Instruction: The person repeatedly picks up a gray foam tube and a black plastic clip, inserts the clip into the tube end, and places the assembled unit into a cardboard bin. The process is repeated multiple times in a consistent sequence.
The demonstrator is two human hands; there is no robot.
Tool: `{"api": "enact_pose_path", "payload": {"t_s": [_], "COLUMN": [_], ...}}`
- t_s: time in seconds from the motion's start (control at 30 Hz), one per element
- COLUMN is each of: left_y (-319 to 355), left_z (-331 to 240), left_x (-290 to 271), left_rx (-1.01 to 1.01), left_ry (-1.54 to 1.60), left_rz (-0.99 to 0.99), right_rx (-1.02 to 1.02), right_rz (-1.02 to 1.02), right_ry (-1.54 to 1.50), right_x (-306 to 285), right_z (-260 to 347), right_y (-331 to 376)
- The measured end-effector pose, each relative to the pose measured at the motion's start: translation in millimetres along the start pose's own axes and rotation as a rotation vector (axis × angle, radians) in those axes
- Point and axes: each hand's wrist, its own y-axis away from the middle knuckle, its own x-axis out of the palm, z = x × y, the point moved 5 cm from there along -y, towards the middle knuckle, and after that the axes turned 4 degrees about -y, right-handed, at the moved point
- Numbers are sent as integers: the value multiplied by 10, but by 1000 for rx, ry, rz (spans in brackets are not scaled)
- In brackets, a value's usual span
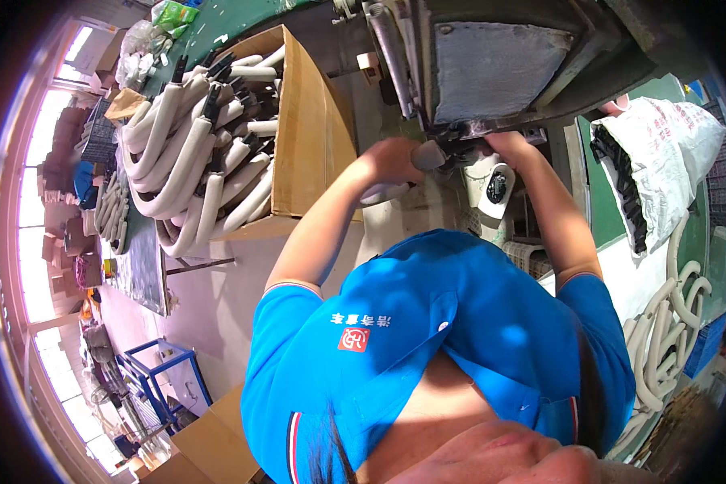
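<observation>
One bare left hand [394,160] lies at the left of a grey, round-ended tube [430,156], nearer it than the bare right hand [512,149], below a dark metal machine [500,71]. Both hands' finger closure, and the tube's full axis, I cannot tell.

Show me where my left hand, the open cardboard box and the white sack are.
Left hand [395,160]: head view, middle of the hand.
Cardboard box [313,141]: head view, tan side wall.
White sack [668,153]: head view, middle of its crumpled side.
</observation>
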Motion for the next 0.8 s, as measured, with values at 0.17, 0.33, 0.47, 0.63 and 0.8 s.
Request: {"api": "enact_pose_path", "payload": {"t_s": [0.17,0.33,0.47,0.63,0.8], "left_y": [-150,-130,-136,-111,-142], "left_z": [34,17,56,39,76], "left_x": [51,20,30,4,32], "left_rx": [91,65,41,107,71], "left_ry": [-58,32,15,-27,-106], "left_rz": [-84,57,82,-3,22], "right_rx": [-265,-653,-757,-812,-876], "right_rz": [-41,-230,-288,-322,-313], "right_ry": [312,566,616,646,637], "right_x": [-268,-20,67,21,-47], "right_z": [-553,-625,-654,-686,-635], "right_y": [-795,-877,-857,-840,-796]}}
